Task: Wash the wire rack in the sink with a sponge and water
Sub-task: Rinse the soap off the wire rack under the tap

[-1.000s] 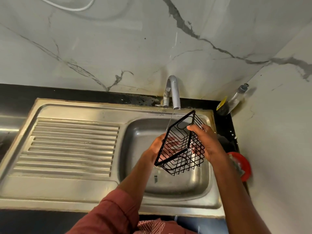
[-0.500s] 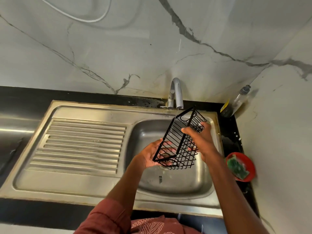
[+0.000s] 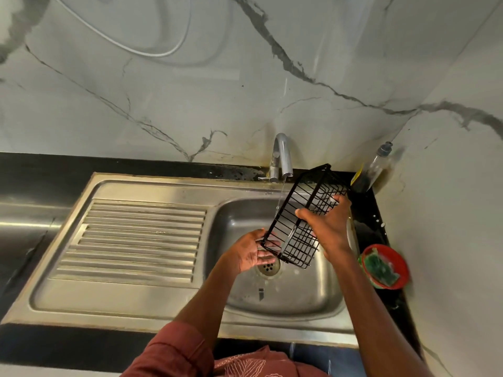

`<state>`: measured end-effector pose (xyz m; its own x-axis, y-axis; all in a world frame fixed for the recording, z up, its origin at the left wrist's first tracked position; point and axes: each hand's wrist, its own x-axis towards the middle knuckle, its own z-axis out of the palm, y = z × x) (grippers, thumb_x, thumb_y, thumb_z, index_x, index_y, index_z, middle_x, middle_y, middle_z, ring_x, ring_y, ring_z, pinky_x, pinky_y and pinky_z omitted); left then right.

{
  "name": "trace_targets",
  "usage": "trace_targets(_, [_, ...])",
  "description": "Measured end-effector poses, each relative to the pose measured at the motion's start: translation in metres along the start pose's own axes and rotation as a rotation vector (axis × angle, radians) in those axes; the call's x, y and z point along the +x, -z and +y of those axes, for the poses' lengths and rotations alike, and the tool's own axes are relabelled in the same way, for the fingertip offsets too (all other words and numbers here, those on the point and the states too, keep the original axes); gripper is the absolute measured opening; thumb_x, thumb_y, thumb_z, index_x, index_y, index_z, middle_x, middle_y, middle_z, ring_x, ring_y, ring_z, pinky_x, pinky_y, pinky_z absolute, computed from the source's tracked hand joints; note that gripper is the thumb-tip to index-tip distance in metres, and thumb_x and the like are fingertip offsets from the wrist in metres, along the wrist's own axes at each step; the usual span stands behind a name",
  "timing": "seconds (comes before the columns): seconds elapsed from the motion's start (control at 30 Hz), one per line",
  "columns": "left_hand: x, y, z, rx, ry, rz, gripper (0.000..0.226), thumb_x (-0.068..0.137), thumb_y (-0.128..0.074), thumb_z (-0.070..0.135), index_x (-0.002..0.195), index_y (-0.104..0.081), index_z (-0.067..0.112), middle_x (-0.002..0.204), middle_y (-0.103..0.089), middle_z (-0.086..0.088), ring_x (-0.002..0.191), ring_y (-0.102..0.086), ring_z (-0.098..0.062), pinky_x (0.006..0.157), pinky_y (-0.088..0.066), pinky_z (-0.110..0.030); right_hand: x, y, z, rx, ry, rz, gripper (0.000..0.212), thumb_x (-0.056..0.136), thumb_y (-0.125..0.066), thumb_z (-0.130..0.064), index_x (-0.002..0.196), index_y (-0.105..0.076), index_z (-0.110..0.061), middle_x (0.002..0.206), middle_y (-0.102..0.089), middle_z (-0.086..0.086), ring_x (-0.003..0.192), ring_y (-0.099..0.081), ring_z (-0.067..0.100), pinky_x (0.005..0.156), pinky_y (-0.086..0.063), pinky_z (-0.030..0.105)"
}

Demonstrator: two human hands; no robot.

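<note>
Rinsing is the step in hand, as we judge it: we hold the wire rack (image 3: 300, 221) tilted above the sink (image 3: 299, 300), and a thin stream from the tap (image 3: 283, 156) runs down its upper side. Our right hand (image 3: 326, 227) grips the rack's long side, thumb and fingers curled over the wires. Our left hand (image 3: 251, 251) lies open, fingers straight and slightly apart, with the rack's lower corner resting at the fingertips, above the drain (image 3: 268, 266). The sponge (image 3: 379, 266) sits in a red bowl (image 3: 400, 270), well apart from our right fingers, on their outer side. Scrubbing next would call for one hand to let go and reach for it.
</note>
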<state>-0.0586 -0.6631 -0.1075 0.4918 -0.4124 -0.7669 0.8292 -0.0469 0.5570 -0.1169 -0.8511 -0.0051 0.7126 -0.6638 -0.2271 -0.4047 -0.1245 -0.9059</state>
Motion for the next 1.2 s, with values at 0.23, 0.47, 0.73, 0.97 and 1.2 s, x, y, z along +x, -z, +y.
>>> trace_targets(0.23, [0.009, -0.008, 0.005, -0.19, -0.043, 0.057, 0.027, 0.103, -0.059, 0.021, 0.119, -0.066, 0.0, 0.102, -0.074, -0.023, 0.096, -0.074, -0.034, 0.081, -0.062, -0.043, -0.003, -0.003, -0.001, 0.019, 0.061, 0.066, 0.108, 0.063, -0.093, -0.034, 0.147, -0.026, -0.023, 0.151, -0.029, 0.008, 0.132, -0.039, 0.023, 0.09, -0.049, 0.029])
trace_targets(0.47, [0.001, -0.013, 0.014, -0.316, -0.112, 0.082, 0.023, 0.103, -0.059, 0.013, 0.121, -0.057, 0.0, 0.095, -0.073, -0.023, 0.074, -0.075, -0.028, 0.068, -0.064, -0.037, -0.005, -0.013, -0.004, 0.035, 0.113, 0.079, 0.11, 0.066, -0.093, -0.035, 0.15, -0.023, -0.02, 0.154, -0.026, 0.01, 0.132, -0.034, 0.02, 0.092, -0.044, 0.026])
trace_targets(0.73, [-0.002, -0.012, 0.011, -0.197, -0.122, 0.022, 0.036, 0.106, -0.046, 0.015, 0.134, -0.059, -0.005, 0.116, -0.075, -0.019, 0.108, -0.07, -0.029, 0.103, -0.052, -0.042, -0.011, -0.013, -0.009, 0.01, 0.205, 0.174, 0.109, 0.064, -0.094, -0.035, 0.146, -0.027, -0.01, 0.145, -0.03, 0.008, 0.13, -0.037, 0.019, 0.104, -0.043, 0.028])
trace_targets(0.97, [-0.008, -0.026, 0.014, -0.136, -0.153, -0.027, 0.034, 0.107, -0.046, 0.017, 0.132, -0.063, 0.001, 0.122, -0.074, -0.015, 0.108, -0.072, -0.029, 0.098, -0.055, -0.041, -0.014, -0.008, -0.01, 0.018, 0.272, 0.21, 0.103, 0.064, -0.095, -0.033, 0.141, -0.031, -0.006, 0.139, -0.032, 0.01, 0.126, -0.04, 0.018, 0.09, -0.035, 0.002])
trace_targets(1.2, [-0.009, -0.044, 0.018, -0.122, -0.163, -0.112, 0.035, 0.108, -0.047, 0.021, 0.141, -0.056, 0.013, 0.135, -0.066, -0.02, 0.113, -0.07, -0.043, 0.099, -0.054, -0.061, -0.024, -0.007, -0.01, 0.031, 0.28, 0.221, 0.103, 0.066, -0.095, -0.03, 0.14, -0.029, -0.003, 0.138, -0.034, 0.014, 0.127, -0.04, 0.022, 0.09, -0.032, -0.003])
